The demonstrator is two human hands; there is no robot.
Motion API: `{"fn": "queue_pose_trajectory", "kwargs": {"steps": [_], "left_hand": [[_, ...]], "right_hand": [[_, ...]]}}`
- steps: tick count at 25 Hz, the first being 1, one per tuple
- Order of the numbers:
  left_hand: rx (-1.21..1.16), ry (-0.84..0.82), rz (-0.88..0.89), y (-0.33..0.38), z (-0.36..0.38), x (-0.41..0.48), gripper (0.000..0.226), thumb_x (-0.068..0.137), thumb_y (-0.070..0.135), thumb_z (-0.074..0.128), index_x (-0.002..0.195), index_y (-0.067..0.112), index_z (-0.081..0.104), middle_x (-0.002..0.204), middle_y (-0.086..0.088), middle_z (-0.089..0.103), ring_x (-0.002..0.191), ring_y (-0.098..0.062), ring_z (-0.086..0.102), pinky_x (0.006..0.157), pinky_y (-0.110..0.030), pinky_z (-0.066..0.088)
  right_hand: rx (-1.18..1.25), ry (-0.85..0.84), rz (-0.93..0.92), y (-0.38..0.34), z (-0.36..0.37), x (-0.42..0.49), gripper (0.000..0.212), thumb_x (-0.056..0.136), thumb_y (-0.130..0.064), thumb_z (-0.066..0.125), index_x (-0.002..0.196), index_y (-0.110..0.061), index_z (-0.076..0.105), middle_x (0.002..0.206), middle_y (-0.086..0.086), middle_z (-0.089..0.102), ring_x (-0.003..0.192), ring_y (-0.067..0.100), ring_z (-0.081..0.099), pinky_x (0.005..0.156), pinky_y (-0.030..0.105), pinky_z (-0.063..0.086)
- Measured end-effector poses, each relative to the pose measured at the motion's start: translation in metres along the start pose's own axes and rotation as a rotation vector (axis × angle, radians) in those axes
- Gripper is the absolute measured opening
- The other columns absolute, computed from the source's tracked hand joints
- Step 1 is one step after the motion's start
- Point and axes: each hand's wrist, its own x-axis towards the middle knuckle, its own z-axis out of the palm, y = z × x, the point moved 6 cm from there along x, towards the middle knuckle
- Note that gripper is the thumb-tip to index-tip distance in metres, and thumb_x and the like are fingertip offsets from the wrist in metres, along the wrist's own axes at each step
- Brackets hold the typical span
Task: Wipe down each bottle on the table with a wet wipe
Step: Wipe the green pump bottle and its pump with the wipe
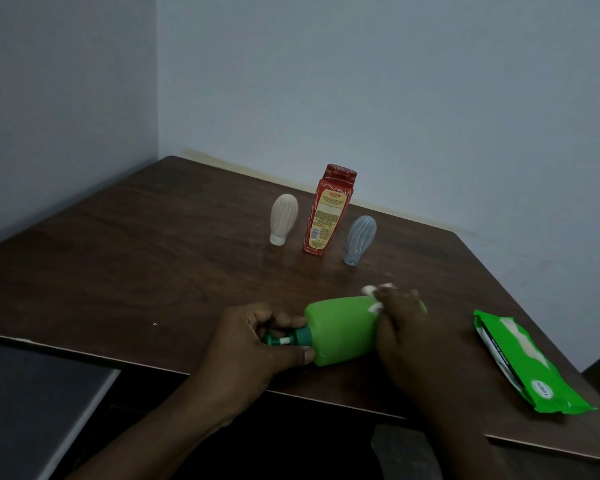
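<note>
A green pump bottle [340, 327] lies on its side near the table's front edge, pump pointing left. My left hand [253, 344] grips its dark green pump neck. My right hand [409, 334] lies over the bottle's wide end and holds a white wet wipe [374, 308] against it, with bits of wipe showing above the fingers. Farther back stand a peach ribbed bottle [283, 218] cap-down, a tall red bottle [329, 211] and a grey-blue ribbed bottle [360, 239] cap-down.
A green pack of wet wipes [523, 362] lies at the right near the edge of the dark wooden table [136, 258]. Pale walls meet in a corner behind the table. A grey surface sits lower left below the table edge.
</note>
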Motion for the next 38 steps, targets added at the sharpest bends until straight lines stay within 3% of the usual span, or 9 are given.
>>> {"fn": "queue_pose_trajectory", "kwargs": {"steps": [3,7,10,14,22,29,32,35,38], "left_hand": [[0.024,-0.014,0.028,0.0,0.001,-0.001,0.033,0.057,-0.009,0.092,0.079,0.012,0.079,0.073,-0.006,0.076,0.065,-0.004,0.066,0.06,-0.018,0.054],[-0.026,-0.009,0.006,0.0,0.0,0.0,0.034,0.06,-0.009,0.09,0.088,0.007,0.079,0.082,-0.007,0.078,0.073,-0.01,0.073,0.066,-0.02,0.057],[-0.136,-0.023,-0.047,-0.003,0.0,0.001,0.034,0.064,-0.01,0.087,0.094,0.004,0.079,0.09,-0.01,0.081,0.084,-0.02,0.078,0.072,-0.026,0.061],[-0.112,-0.013,-0.051,-0.006,0.002,0.001,0.034,0.064,-0.011,0.087,0.093,0.003,0.079,0.092,-0.01,0.08,0.089,-0.023,0.077,0.073,-0.026,0.061],[-0.071,-0.023,-0.006,0.004,0.002,-0.004,0.032,0.064,-0.008,0.088,0.091,0.007,0.079,0.089,-0.007,0.081,0.084,-0.017,0.077,0.072,-0.025,0.061],[-0.076,-0.003,-0.031,0.0,-0.001,-0.001,0.033,0.058,-0.008,0.091,0.083,0.011,0.08,0.088,-0.009,0.08,0.079,-0.015,0.075,0.073,-0.027,0.062],[-0.01,-0.031,0.021,0.004,0.002,-0.004,0.036,0.058,-0.015,0.088,0.071,0.017,0.079,0.082,-0.003,0.08,0.073,-0.007,0.073,0.066,-0.018,0.059],[-0.007,-0.026,0.003,0.002,0.002,-0.005,0.035,0.06,-0.015,0.087,0.075,0.015,0.077,0.083,-0.003,0.081,0.074,-0.011,0.075,0.064,-0.019,0.06],[0.012,0.001,-0.002,-0.001,0.001,-0.002,0.035,0.056,-0.011,0.091,0.077,0.014,0.077,0.084,-0.003,0.081,0.072,-0.011,0.074,0.065,-0.023,0.061]], "right_hand": [[0.04,-0.174,-0.294,-0.064,0.028,-0.02,0.047,0.093,-0.021,0.039,0.136,-0.019,0.058,0.142,-0.006,0.054,0.139,0.006,0.04,0.122,0.03,0.018],[0.014,-0.239,-0.314,-0.075,0.03,-0.007,0.052,0.092,-0.03,0.032,0.134,-0.017,0.059,0.142,-0.001,0.056,0.139,0.009,0.041,0.121,0.023,0.007],[-0.012,-0.175,-0.407,-0.069,0.034,-0.032,0.049,0.092,-0.02,0.043,0.139,-0.01,0.054,0.148,0.005,0.049,0.144,0.017,0.036,0.122,0.038,0.02],[-0.064,0.067,-0.531,-0.059,0.029,-0.076,0.044,0.089,-0.009,0.051,0.132,-0.002,0.058,0.144,0.011,0.052,0.139,0.026,0.044,0.108,0.051,0.042],[0.075,-0.163,-0.35,-0.07,0.035,-0.018,0.049,0.092,-0.022,0.04,0.139,-0.015,0.054,0.15,-0.001,0.046,0.144,0.01,0.033,0.122,0.038,0.019],[-0.039,0.127,-0.508,-0.053,0.032,-0.08,0.042,0.094,-0.007,0.039,0.129,0.001,0.06,0.141,0.015,0.054,0.137,0.03,0.046,0.108,0.054,0.041],[0.02,0.026,-0.434,-0.071,0.03,-0.047,0.043,0.09,-0.014,0.047,0.129,-0.006,0.062,0.141,0.009,0.056,0.138,0.02,0.045,0.117,0.045,0.032],[0.047,-0.078,-0.34,-0.073,0.023,-0.027,0.04,0.088,-0.019,0.048,0.126,-0.016,0.062,0.134,0.004,0.062,0.129,0.015,0.054,0.117,0.04,0.032],[-0.021,-0.027,-0.092,-0.016,0.004,-0.009,0.034,0.09,-0.023,0.049,0.122,-0.023,0.061,0.115,0.006,0.071,0.102,0.022,0.066,0.096,0.039,0.051]]}}
